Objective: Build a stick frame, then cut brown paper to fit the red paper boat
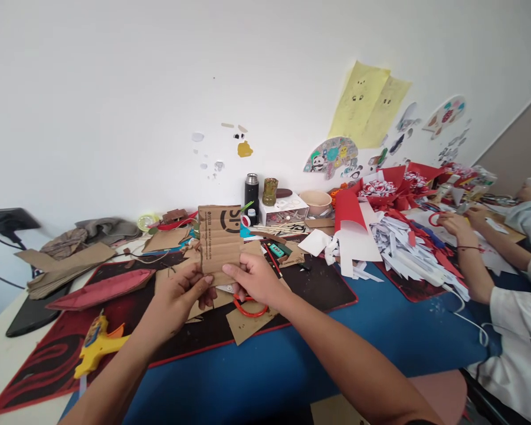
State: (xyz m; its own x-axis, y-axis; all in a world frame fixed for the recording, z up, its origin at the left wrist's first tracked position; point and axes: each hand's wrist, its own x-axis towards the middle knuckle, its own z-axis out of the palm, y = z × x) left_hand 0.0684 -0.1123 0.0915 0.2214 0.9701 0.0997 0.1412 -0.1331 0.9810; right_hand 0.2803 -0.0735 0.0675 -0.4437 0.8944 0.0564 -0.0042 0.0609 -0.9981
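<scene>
A piece of brown corrugated cardboard (221,248) with black print is held up in front of me, above the desk mat. My left hand (181,295) pinches its lower left corner between thumb and fingers. At the lower right edge my right hand (254,276) grips it, thumb across the front. The fingertips behind the sheet are partly hidden. Just below my hands lie orange-handled scissors (251,313), their blades out of sight, and a flat cardboard scrap (248,327). To the left of my left forearm rests a yellow glue gun (98,345).
A dark red-edged mat (327,301) covers the blue table (336,336). Behind stand a black thermos (251,195), a white box (285,209) and a bowl (316,202). A pink padded piece (104,289) lies left. Right, paper strips (407,248) pile up near another person's hands (455,227).
</scene>
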